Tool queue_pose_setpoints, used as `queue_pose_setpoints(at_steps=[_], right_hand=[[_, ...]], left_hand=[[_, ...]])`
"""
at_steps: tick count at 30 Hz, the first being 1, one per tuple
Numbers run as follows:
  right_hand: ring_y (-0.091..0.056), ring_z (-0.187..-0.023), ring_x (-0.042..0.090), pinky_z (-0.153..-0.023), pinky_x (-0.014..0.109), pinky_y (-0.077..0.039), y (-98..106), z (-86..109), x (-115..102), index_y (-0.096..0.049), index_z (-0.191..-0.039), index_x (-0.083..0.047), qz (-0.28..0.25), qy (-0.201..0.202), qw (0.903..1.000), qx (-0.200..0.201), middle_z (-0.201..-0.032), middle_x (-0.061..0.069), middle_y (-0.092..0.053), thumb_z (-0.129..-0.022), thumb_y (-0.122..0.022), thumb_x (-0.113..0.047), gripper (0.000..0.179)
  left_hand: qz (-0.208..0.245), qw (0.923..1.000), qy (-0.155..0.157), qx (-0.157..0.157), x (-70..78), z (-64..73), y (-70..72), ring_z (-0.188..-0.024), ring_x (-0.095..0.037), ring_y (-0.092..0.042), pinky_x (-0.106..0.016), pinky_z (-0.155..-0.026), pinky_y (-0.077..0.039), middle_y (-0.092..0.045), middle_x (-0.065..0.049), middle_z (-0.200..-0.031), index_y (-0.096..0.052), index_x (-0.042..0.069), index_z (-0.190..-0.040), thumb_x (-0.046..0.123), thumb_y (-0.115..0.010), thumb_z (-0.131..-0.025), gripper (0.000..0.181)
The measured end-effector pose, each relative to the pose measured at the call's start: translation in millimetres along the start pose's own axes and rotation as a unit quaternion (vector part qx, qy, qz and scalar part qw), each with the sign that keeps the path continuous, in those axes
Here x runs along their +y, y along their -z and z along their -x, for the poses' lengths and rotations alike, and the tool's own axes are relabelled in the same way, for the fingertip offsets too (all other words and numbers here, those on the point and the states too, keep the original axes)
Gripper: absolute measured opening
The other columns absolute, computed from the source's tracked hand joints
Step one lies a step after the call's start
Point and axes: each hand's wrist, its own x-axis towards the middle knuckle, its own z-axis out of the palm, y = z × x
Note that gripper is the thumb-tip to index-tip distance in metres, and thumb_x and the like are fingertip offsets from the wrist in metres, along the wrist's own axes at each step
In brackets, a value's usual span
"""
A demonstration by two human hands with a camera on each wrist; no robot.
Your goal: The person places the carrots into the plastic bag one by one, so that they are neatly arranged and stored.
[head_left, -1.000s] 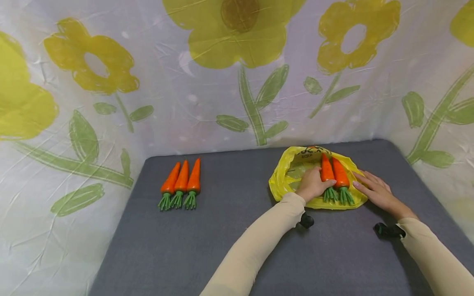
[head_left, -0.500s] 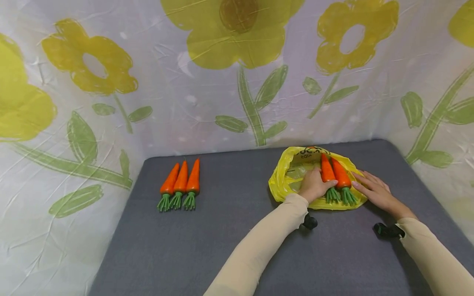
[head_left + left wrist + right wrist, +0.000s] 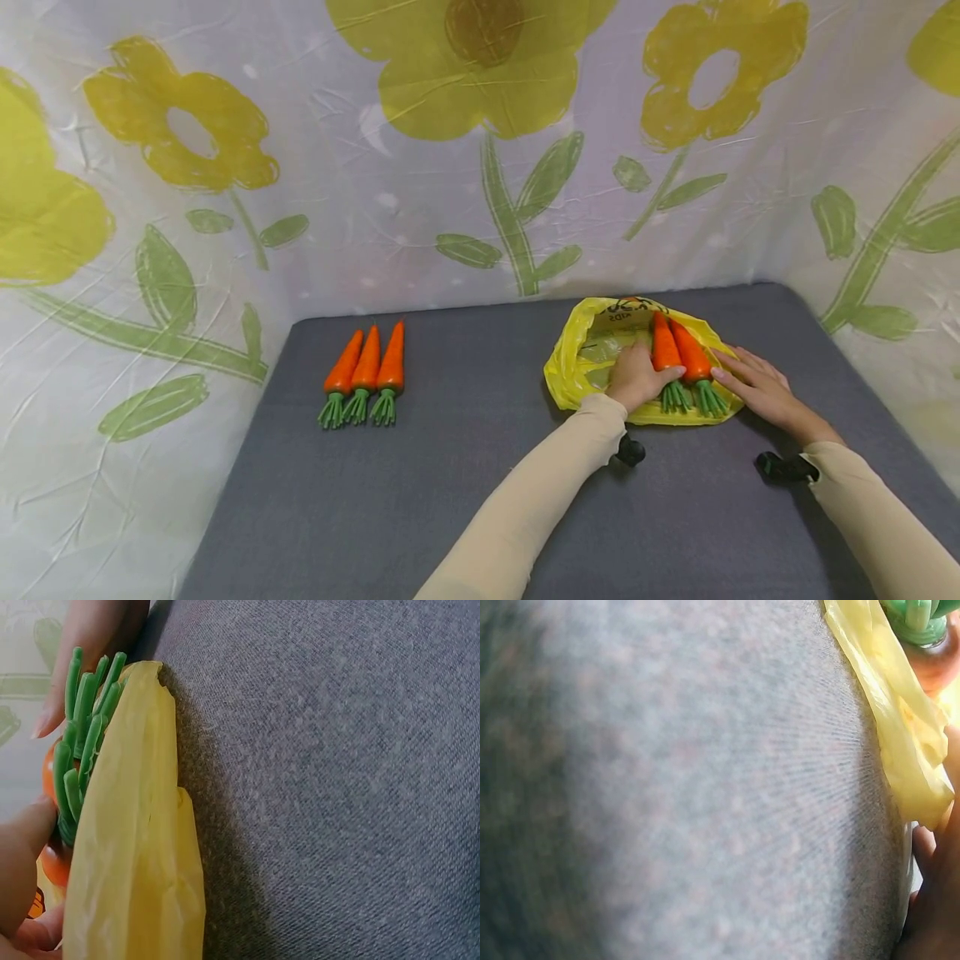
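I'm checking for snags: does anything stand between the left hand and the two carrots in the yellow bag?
Nothing visible blocks the left carrot: the left hand has its thumb on it. That carrot itself sits between this hand and the right carrot, inside the yellow bag.

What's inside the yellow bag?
Two carrots with green tops lie side by side in the yellow bag. The left hand covers part of one; anything under the carrots or that hand can't be seen.

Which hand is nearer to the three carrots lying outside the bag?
Left. The left hand is to the right of the three carrots, at the opening of the yellow bag; the right hand is farther right, at the bag's right edge.
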Motion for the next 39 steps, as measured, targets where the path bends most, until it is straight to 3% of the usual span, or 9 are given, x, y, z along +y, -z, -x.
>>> queue_pose_setpoints(at_steps=[16, 22, 26, 30, 34, 39], right_hand=[[-0.003, -0.147, 0.056, -0.105, 0.078, -0.002, 0, -0.5, 0, -0.023, -0.156, -0.003, 0.0, -0.005, 1.0, -0.001, -0.16, 0.034, -0.013, -0.106, -0.034, -0.044, 0.066], [-0.003, -0.147, 0.055, -0.105, 0.077, -0.003, 0, -0.6, -1, -0.023, -0.156, -0.004, 0.001, -0.008, 1.0, -0.003, -0.16, 0.033, -0.013, -0.106, -0.034, -0.045, 0.066], [-0.002, -0.148, 0.055, -0.105, 0.077, -0.001, 0, -0.7, 0, -0.022, -0.157, -0.003, -0.002, -0.009, 0.9999, -0.005, -0.16, 0.033, -0.012, -0.106, -0.034, -0.045, 0.066], [-0.002, -0.147, 0.056, -0.105, 0.077, -0.001, 0, -0.8, 1, -0.022, -0.156, -0.003, -0.006, -0.007, 0.9999, -0.006, -0.16, 0.034, -0.012, -0.106, -0.034, -0.045, 0.067], [-0.002, -0.147, 0.056, -0.106, 0.077, -0.001, 0, -1.6, 1, -0.022, -0.156, -0.003, -0.007, -0.009, 0.9999, -0.007, -0.16, 0.034, -0.012, -0.106, -0.034, -0.045, 0.067], [-0.002, -0.148, 0.055, -0.106, 0.077, 0.0, 0, -1.6, 1, -0.023, -0.156, -0.003, -0.005, -0.011, 0.9999, -0.007, -0.16, 0.034, -0.012, -0.106, -0.035, -0.046, 0.067]], left_hand=[[-0.026, 0.9996, -0.009, -0.005, -0.6, -0.9, -1.1, -0.093, -0.012, -0.063, -0.024, -0.078, -0.051, -0.067, 0.002, -0.105, -0.063, 0.016, -0.113, 0.063, -0.07, -0.082, 0.056], [-0.005, 0.9989, -0.03, -0.035, -4.7, -2.2, 5.1, -0.081, -0.009, -0.06, -0.021, -0.069, -0.047, -0.067, 0.003, -0.095, -0.065, 0.015, -0.104, 0.057, -0.074, -0.081, 0.049], [0.012, 0.997, -0.043, -0.064, -9.2, -6.9, 8.7, -0.067, -0.006, -0.046, -0.018, -0.058, -0.036, -0.053, 0.007, -0.07, -0.064, 0.014, -0.086, 0.052, -0.075, -0.083, 0.04], [0.033, 0.9955, -0.051, -0.073, -12.2, -8.7, 10.9, -0.058, -0.007, -0.033, -0.02, -0.051, -0.026, -0.032, 0.008, -0.056, -0.055, 0.014, -0.064, 0.046, -0.075, -0.085, 0.043], [0.045, 0.995, -0.056, -0.07, -13.5, -7.7, 11.6, -0.053, -0.007, -0.031, -0.02, -0.049, -0.026, -0.028, 0.009, -0.051, -0.049, 0.016, -0.056, 0.045, -0.076, -0.084, 0.049], [0.026, 0.9947, -0.066, -0.075, -14.2, -7.6, 11.3, -0.053, -0.006, -0.033, -0.019, -0.049, -0.027, -0.029, 0.009, -0.047, -0.049, 0.018, -0.051, 0.051, -0.075, -0.084, 0.053]])
